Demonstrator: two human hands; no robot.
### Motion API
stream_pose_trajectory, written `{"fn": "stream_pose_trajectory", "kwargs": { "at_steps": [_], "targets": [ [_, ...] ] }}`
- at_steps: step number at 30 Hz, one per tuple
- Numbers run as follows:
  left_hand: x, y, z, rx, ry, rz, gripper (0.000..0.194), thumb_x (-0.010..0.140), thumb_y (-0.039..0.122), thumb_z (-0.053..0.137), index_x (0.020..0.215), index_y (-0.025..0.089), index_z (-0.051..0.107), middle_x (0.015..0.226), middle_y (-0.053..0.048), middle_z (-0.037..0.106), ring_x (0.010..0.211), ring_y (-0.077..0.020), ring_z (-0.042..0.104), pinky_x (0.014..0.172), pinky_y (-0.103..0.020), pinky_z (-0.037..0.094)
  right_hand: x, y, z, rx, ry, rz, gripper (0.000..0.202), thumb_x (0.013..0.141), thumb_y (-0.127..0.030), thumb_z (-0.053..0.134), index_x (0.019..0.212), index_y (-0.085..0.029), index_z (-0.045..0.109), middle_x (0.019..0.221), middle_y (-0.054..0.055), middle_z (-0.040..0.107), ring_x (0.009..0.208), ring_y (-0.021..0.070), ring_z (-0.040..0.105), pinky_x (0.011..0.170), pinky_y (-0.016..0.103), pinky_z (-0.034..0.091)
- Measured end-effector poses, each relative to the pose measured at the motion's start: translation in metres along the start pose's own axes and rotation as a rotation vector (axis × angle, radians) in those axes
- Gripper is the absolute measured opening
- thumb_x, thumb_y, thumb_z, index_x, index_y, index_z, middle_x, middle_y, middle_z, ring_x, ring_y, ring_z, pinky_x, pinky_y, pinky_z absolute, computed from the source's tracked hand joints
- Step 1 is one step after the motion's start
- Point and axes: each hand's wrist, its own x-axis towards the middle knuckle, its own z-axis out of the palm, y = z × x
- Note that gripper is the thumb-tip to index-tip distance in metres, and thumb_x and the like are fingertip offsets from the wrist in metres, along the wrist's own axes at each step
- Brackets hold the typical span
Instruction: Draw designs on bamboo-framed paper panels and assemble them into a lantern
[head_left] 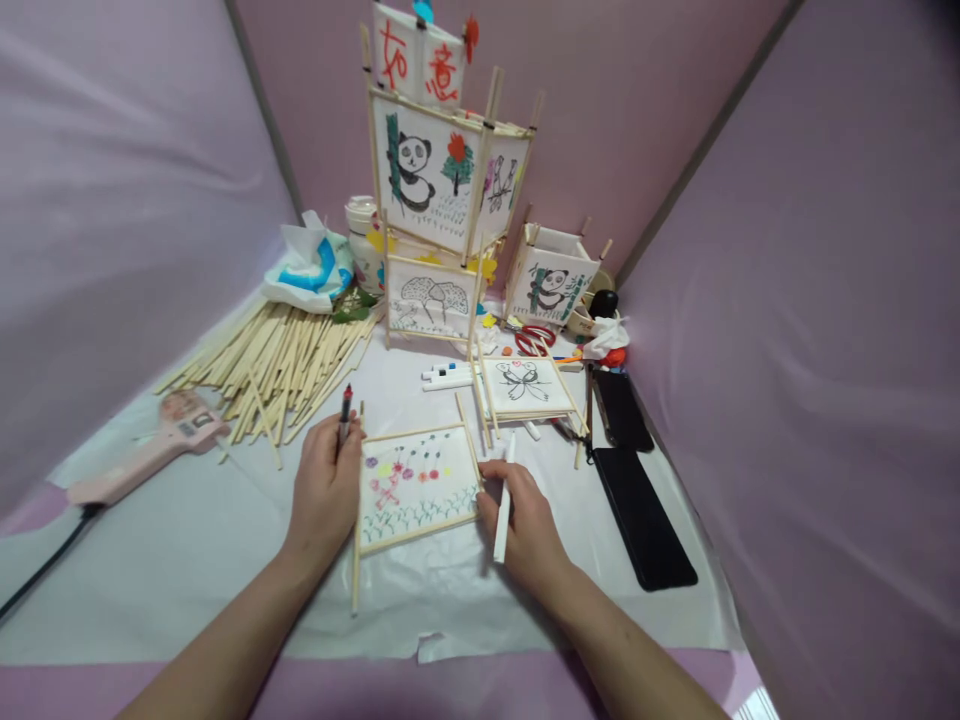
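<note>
A drawn panel [420,487] in a thin wooden-stick frame lies before me, with colourful flowers and green grass on white. My left hand [324,480] is closed at its left edge, with a red-tipped pen [346,415] upright between thumb and fingers. At the opposite edge, my right hand [529,520] is closed round a white marker [504,510], and its fingertips touch the frame. Just behind the right hand is another framed panel [525,385] with a black bird-like drawing. White markers [450,377] lie beside that panel.
A tall stick-and-paper lantern [431,170] and a smaller panda one [555,280] stand behind. Loose wooden sticks [277,360], a pink glue gun [150,450] with its cord and a tissue pack [307,270] are left. Red-handled scissors [535,340] and two phones [645,520] are right.
</note>
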Motion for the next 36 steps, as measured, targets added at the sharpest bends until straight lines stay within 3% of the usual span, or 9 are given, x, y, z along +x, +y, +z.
{"fn": "stream_pose_trajectory", "kwargs": {
  "at_steps": [8, 17, 27, 36],
  "targets": [
    [0.004, -0.009, -0.002, 0.067, 0.005, -0.068, 0.029, 0.093, 0.05, 0.046, 0.097, 0.025, 0.059, 0.114, -0.003, 0.065, 0.112, -0.0254, 0.059, 0.1, -0.038, 0.043, -0.006, 0.001, 0.003, 0.026, 0.058, 0.037, 0.023, 0.091, -0.017, 0.054, 0.113, -0.023, 0.058, 0.101, 0.006, 0.065, 0.096, 0.0222, 0.062, 0.083, 0.038, 0.054],
    [0.002, -0.005, -0.008, 0.041, 0.057, -0.106, 0.032, 0.093, 0.053, 0.047, 0.099, 0.025, 0.06, 0.117, -0.004, 0.065, 0.112, -0.0248, 0.059, 0.097, -0.037, 0.044, -0.01, 0.006, 0.005, -0.025, 0.032, -0.061, 0.032, 0.093, -0.017, 0.054, 0.123, -0.028, 0.051, 0.123, 0.007, 0.066, 0.115, 0.0246, 0.061, 0.093, 0.042, 0.055],
    [0.002, 0.0, -0.007, 0.003, 0.043, -0.106, 0.031, 0.094, 0.052, 0.047, 0.097, 0.024, 0.06, 0.114, -0.004, 0.065, 0.108, -0.0227, 0.06, 0.089, -0.032, 0.047, -0.008, 0.01, 0.005, -0.03, 0.03, -0.087, 0.032, 0.093, -0.016, 0.054, 0.122, -0.029, 0.052, 0.125, 0.008, 0.067, 0.117, 0.0247, 0.062, 0.093, 0.042, 0.056],
    [0.006, -0.001, -0.001, -0.142, 0.045, -0.138, 0.031, 0.093, 0.051, 0.05, 0.099, 0.022, 0.06, 0.11, -0.006, 0.065, 0.11, -0.0237, 0.06, 0.098, -0.036, 0.043, -0.005, 0.01, 0.005, -0.012, 0.075, -0.064, 0.033, 0.09, -0.016, 0.055, 0.122, -0.026, 0.057, 0.117, 0.009, 0.068, 0.11, 0.0237, 0.065, 0.094, 0.039, 0.056]
  ]
}}
